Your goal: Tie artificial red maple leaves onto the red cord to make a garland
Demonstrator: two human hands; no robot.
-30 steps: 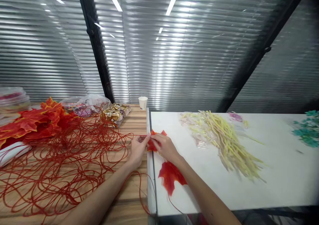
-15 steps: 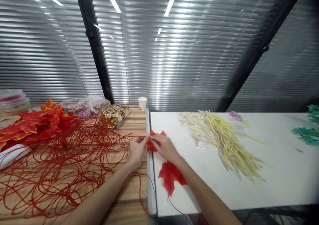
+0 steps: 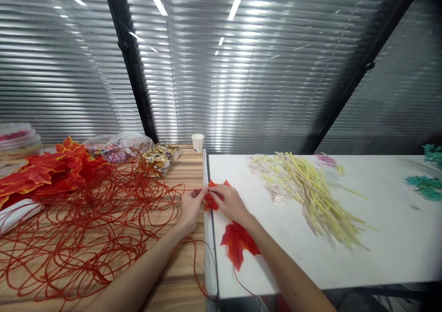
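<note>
Both hands, left hand [image 3: 190, 207] and right hand [image 3: 230, 203], have a closed fingertip grip on the small red fabric maple leaf [image 3: 211, 200] pinched right between them, over the worktop [image 3: 380, 238] seam.

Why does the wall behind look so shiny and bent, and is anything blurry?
Head view: ceiling lights glare in streaks off the ribbed wall, and the wide lens tilts its black posts. The hands and red leaf are sharp; the yellow stems and teal bits at the right edge are smeared.
</note>
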